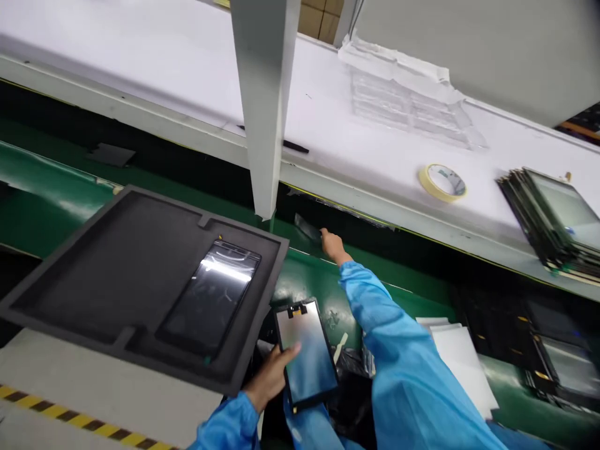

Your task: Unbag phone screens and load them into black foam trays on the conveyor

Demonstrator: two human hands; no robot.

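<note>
My left hand [272, 373] grips a dark glass screen panel [307, 356] by its left edge, low in the middle of the view, held flat and facing up. My right hand [332, 245] reaches far forward in a blue sleeve, its fingers pinched on a thin dark film piece [307, 226] under the edge of the white shelf [328, 156]. A black foam tray [135, 275] lies to the left, with one more screen panel [210, 297] in its right recess.
A green conveyor belt [56, 187] runs beneath the shelf. On the shelf sit a tape roll [442, 182], clear plastic trays [407, 100] and a stack of panels [557, 219]. A grey post [265, 106] rises in front. White sheets [462, 359] and more dark panels [557, 362] lie right.
</note>
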